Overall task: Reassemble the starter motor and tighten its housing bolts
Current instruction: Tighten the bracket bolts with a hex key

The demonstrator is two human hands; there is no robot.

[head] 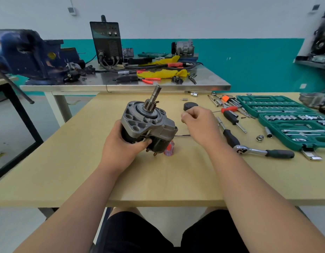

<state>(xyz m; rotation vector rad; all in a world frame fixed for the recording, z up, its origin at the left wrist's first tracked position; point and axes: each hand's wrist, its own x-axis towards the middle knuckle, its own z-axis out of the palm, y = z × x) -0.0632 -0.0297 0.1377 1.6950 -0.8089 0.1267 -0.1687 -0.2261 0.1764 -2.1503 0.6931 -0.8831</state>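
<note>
My left hand (121, 145) grips the starter motor (149, 125) by its black body and holds it tilted above the wooden table (158, 179). The motor's grey cast nose housing and its pinion shaft (154, 96) point up and away from me. My right hand (198, 123) hovers just right of the housing with the fingers curled, pinching what looks like a thin long bolt (216, 111) that sticks out to the right. A second thin rod (182, 135) lies on the table beside the motor. A black round end cap (190, 106) sits beyond my right hand.
A ratchet wrench (264, 152), black-handled drivers (231, 118) and loose sockets (260, 138) lie to the right, next to an open green socket case (285, 123). A red clear-handled screwdriver (169, 149) lies under the motor. A steel bench with a blue vise (30, 55) stands behind.
</note>
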